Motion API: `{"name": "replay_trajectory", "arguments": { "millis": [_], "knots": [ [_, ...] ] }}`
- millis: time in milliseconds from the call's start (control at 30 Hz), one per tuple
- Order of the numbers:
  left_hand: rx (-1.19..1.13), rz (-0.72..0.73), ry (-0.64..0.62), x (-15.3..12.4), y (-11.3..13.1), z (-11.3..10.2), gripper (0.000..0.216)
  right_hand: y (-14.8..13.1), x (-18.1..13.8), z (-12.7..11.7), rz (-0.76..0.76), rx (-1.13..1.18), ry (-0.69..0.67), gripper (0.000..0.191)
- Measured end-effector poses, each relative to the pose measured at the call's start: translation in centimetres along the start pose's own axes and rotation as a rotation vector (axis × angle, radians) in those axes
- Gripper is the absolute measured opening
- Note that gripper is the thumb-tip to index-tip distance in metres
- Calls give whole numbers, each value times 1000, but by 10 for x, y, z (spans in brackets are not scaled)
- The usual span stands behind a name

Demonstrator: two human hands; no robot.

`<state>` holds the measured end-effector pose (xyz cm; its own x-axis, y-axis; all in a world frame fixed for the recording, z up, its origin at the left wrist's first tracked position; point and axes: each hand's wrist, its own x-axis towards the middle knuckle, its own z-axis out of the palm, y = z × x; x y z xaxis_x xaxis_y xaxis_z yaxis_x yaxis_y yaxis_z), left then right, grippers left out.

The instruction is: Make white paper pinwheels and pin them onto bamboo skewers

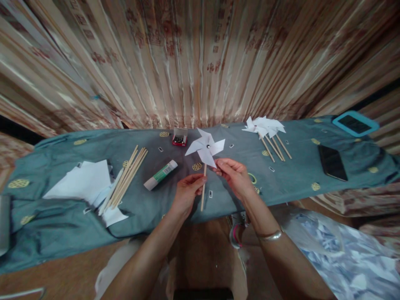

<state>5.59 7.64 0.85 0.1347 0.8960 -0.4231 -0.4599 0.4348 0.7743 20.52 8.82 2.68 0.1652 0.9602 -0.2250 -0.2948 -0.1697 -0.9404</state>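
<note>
A white paper pinwheel [206, 152] with a silver pin at its centre is held up above the cloth-covered table. My left hand [189, 191] pinches its wooden stick just below the paper blades. My right hand [231, 173] has thumb and fingers closed at the tip of the lower right blade. Behind the pinwheel, to its left, stands a small open red box [179, 139] with dark and shiny pins in it. A green and white glue stick [160, 175] lies left of my left hand.
Wooden sticks [129, 175] lie beside white paper pieces [81, 183] on the left. Several finished pinwheels [265, 127] rest at the back right. Farther right are a black phone [332, 162] and a blue-framed device [355, 123]. Patterned curtains [200, 62] hang behind the green tablecloth [296, 179].
</note>
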Motion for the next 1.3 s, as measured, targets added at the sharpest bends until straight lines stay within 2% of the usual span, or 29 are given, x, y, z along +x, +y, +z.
{"name": "replay_trajectory", "arguments": {
  "millis": [167, 267, 400, 567, 633, 800, 933, 1300],
  "knots": [
    [3, 18, -5, 1, 0, 1, 32, 1, -3, -1, 11, -56, -137, 32],
    [-4, 11, 12, 1, 1, 0, 32, -3, -3, -4, 34, -77, -132, 33],
    [-9, -18, 27, 1, 3, -3, 36, -12, 2, -15, 1, -118, -28, 33],
    [19, -61, 12, -1, 3, -5, 39, -21, 12, -28, -227, -202, 246, 28],
    [32, -73, 3, -2, 1, -6, 40, -22, 14, -30, -305, -196, 281, 26],
    [70, -67, -20, -2, -3, -8, 42, -19, 17, -26, -284, -132, 166, 23],
    [68, -46, -10, 0, -3, -11, 40, -16, 18, -23, -258, -102, 148, 17],
    [74, 14, 0, 2, -2, -11, 36, -12, 13, -18, -146, -44, 98, 24]
  ]
}}
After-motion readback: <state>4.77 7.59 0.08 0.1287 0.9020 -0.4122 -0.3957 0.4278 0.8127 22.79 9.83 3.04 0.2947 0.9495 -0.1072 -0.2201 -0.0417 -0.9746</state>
